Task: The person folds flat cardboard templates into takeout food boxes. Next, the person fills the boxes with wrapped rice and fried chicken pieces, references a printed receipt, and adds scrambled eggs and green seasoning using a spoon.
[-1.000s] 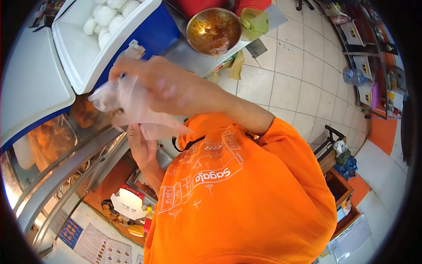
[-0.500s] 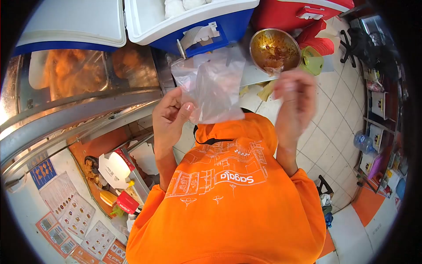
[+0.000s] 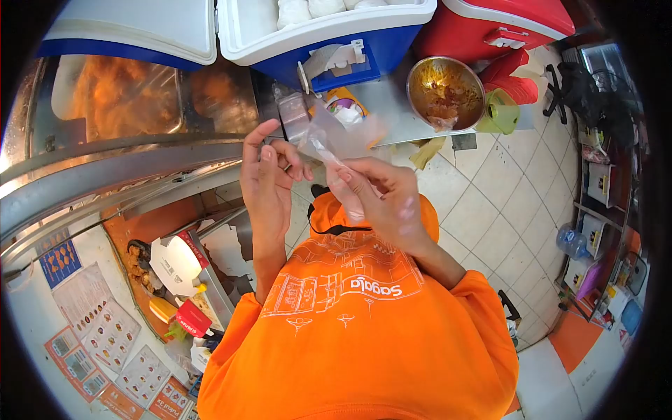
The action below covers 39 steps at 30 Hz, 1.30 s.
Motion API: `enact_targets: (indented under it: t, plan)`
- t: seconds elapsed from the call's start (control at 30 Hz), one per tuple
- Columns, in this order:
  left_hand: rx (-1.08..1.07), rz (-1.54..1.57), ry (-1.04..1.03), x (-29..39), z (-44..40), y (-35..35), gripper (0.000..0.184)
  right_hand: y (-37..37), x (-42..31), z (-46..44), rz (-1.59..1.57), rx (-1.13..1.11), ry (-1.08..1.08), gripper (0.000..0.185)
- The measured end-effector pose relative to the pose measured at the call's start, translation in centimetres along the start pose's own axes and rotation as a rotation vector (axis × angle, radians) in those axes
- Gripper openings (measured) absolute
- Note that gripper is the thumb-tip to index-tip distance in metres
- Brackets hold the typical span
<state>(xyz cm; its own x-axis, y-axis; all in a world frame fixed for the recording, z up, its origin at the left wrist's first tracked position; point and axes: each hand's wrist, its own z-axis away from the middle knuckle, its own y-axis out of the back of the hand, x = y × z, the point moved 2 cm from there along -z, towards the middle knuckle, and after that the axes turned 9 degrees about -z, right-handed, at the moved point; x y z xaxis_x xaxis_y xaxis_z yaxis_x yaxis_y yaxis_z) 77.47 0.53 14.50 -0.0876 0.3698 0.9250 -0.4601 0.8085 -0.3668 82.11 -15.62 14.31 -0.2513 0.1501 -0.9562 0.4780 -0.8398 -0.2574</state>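
A clear plastic bag (image 3: 339, 140) is bunched in my right hand (image 3: 388, 203), fingers and thumb closed around its gathered part. Its upper portion fans out above the knuckles, blurred at the edge. Just left of it, my left hand (image 3: 269, 182) is raised with fingers apart and slightly curled, holding nothing; its fingertips are close to the bag. Beyond the bag, on the metal counter (image 3: 395, 122), lie a yellow-and-white packet (image 3: 346, 105) and a stack of clear plastic (image 3: 292, 112).
A metal bowl (image 3: 446, 91) with orange-brown residue stands at the counter's right, beside a green container (image 3: 498, 112). Behind are an open blue cooler (image 3: 280, 66) holding white bundles and a red cooler (image 3: 462, 31). A glass case (image 3: 245, 105) with fried food stands left.
My right hand has moved left and taken hold of the plastic bag, which is now gathered rather than spread flat. My left hand has let go of it and opened.
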Motion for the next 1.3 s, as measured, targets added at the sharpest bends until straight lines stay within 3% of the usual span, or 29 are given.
enact_targets:
  t: [0.03, 0.1, 0.17, 0.27, 0.33, 0.43, 0.53, 0.67, 0.73, 0.83, 0.9, 1.17, 1.23, 1.3]
  plan:
    - [0.015, -0.036, 0.005, -0.2, 0.1, 0.3, 0.026, 0.3, -0.1, -0.1, -0.185, 0.032, -0.154, 0.013]
    - [0.030, -0.068, 0.010, -0.5, 0.3, 1.1, 0.025, 0.8, 0.4, -0.5, -0.211, 0.048, -0.105, 0.013]
    - [-0.189, -0.331, 0.048, -0.8, 0.8, 1.6, 0.022, 1.0, 0.2, -0.8, -0.237, 0.057, -0.059, 0.012]
    - [-0.221, -0.488, 0.119, -0.7, 1.2, 0.7, 0.022, 1.2, -0.3, -0.8, -0.352, 0.174, -0.217, 0.012]
    - [-0.238, -0.470, 0.129, -0.8, 1.2, 0.3, 0.021, 1.8, -0.3, -0.3, -0.098, 0.053, -0.280, 0.015]
    - [-0.273, -0.415, 0.136, -1.1, 1.4, -0.2, 0.022, 0.3, 0.0, -0.7, -0.336, 0.145, -0.128, 0.014]
    - [-0.301, -0.417, 0.145, -1.1, 1.4, 0.0, 0.024, 1.2, 0.9, -0.3, -0.215, 0.060, -0.194, 0.012]
    - [-0.305, -0.434, 0.183, -0.6, 1.3, -0.3, 0.026, 0.4, 0.0, -0.5, -0.283, 0.146, -0.122, 0.012]
    - [-0.315, -0.456, 0.194, -0.6, 1.5, -0.1, 0.027, 1.1, -0.6, -0.3, -0.171, 0.026, -0.166, 0.012]
    - [-0.329, -0.478, 0.211, -0.3, 1.6, -0.4, 0.030, 0.2, 0.5, -0.8, -0.231, 0.182, -0.109, 0.019]
    - [-0.336, -0.476, 0.215, -0.3, 1.6, -0.4, 0.033, 0.8, 0.5, -0.6, -0.211, 0.133, -0.124, 0.020]
    - [-0.449, -0.535, 0.239, -0.8, 1.6, -0.8, 0.011, 1.4, 2.1, 0.1, -0.207, 0.053, -0.160, 0.026]
    - [-0.457, -0.464, 0.274, -1.1, 1.6, -0.6, 0.010, 1.3, 1.5, -0.1, 0.010, -0.018, 0.001, 0.031]
    - [-0.460, -0.395, 0.306, -1.1, 1.6, -0.5, 0.009, 1.5, 0.7, -0.1, -0.063, -0.035, -0.085, 0.033]
